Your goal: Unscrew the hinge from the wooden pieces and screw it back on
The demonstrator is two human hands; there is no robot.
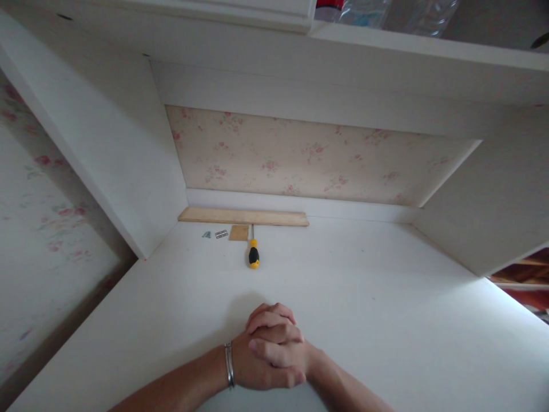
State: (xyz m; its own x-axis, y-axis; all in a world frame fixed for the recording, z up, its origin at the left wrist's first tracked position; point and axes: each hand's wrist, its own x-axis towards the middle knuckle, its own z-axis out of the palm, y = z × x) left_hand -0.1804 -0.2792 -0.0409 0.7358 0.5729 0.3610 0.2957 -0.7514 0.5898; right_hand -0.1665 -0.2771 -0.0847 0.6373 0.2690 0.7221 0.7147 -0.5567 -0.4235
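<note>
My left hand [249,363], with a silver bracelet [229,364] at the wrist, is clasped together with my right hand [304,356]. Their fingers interlock and bend round each other over the near part of the white desktop [343,297]. No object shows between them. Beyond the hands lies a screwdriver [254,254] with a yellow and black handle, its shaft pointing away from me. Left of its shaft are a small square piece of wood [239,233], a metal hinge [221,234] and several screws [206,234]. Behind these a long thin wooden board [243,216] lies crosswise.
White side panels stand at the left [107,131] and right [484,194] of the desktop. A white shelf [266,51] spans overhead, with clear plastic bottles [364,12] at its upper right. Floral wallpaper [295,154] covers the wall behind.
</note>
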